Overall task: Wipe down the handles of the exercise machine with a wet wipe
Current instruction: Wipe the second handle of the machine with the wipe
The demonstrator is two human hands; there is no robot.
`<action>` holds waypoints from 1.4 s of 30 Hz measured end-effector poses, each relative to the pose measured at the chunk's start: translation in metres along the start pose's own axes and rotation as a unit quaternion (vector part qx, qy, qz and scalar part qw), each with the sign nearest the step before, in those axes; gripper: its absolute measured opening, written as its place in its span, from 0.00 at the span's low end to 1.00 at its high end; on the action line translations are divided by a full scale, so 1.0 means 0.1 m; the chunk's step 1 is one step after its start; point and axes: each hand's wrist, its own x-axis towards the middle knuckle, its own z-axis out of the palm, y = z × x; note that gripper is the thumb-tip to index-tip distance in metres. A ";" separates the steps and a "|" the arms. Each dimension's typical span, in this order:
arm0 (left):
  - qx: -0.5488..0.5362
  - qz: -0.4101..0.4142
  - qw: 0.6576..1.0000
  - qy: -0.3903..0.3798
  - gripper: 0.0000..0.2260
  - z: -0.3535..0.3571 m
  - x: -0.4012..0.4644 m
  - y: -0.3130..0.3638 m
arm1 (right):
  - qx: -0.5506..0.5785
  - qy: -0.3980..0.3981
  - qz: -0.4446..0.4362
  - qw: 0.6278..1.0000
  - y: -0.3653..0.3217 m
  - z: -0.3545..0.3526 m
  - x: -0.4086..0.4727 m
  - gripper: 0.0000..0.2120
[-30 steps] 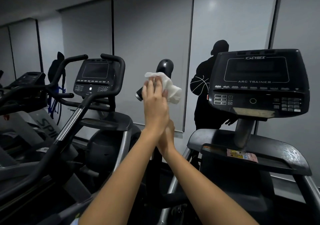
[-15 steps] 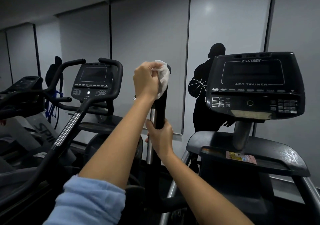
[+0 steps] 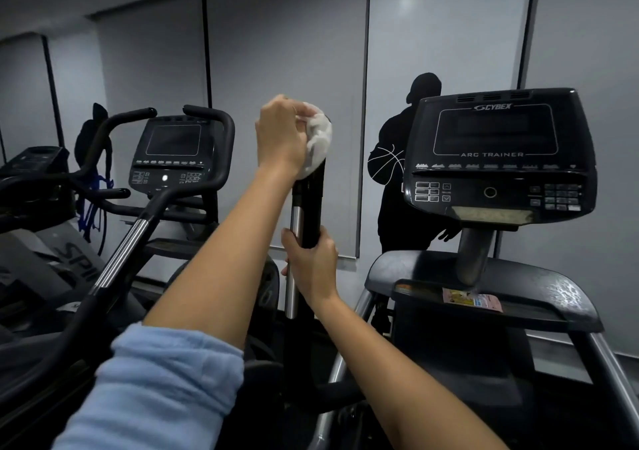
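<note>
Wiping the top of 1 handle (image 3: 308,204): left hand (image 3: 280,136) clamps the wipe (image 3: 318,140) round its tip, right hand (image 3: 311,259) grips lower, probably steadying. Next, slide the wipe downward.

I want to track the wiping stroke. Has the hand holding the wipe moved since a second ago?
Yes. The left hand with the wet wipe has closed over the handle top, now directly above the right hand.

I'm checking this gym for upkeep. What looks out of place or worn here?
A crumpled pink packet lies loose on the Arc Trainer's black shelf, whose surface looks scuffed and smudged near its right end. A dull strip below the console also looks grimy.
</note>
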 end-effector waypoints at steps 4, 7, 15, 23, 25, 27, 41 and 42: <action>-0.047 -0.061 0.997 0.000 0.13 -0.06 0.01 0.04 | -0.018 -0.014 0.020 1.000 0.00 -0.03 0.00 0.10; -0.049 -0.043 0.997 -0.040 0.12 -0.09 -0.05 -0.01 | -0.069 -0.014 0.011 0.997 -0.06 -0.08 0.07 0.19; -0.010 -0.004 0.995 -0.101 0.15 -0.08 -0.09 -0.07 | -0.002 -0.027 0.012 1.000 -0.37 0.07 0.54 0.11; -0.089 -0.096 0.991 0.001 0.10 0.07 0.20 0.01 | -0.055 0.010 -0.043 0.998 -0.23 0.11 0.58 0.14; -0.086 -0.095 0.991 -0.026 0.11 0.06 0.18 -0.01 | -0.064 0.014 -0.042 0.997 -0.22 0.12 0.57 0.16; -0.062 -0.051 0.993 -0.086 0.12 0.01 0.06 -0.03 | -0.078 0.018 -0.030 0.996 -0.24 0.13 0.58 0.15; 0.044 0.048 0.991 -0.115 0.14 -0.16 -0.25 -0.01 | -0.062 0.011 -0.029 0.998 -0.26 0.12 0.55 0.05; 0.042 0.050 0.992 -0.104 0.14 -0.14 -0.24 0.00 | -0.059 0.008 -0.029 0.998 -0.26 0.11 0.55 0.04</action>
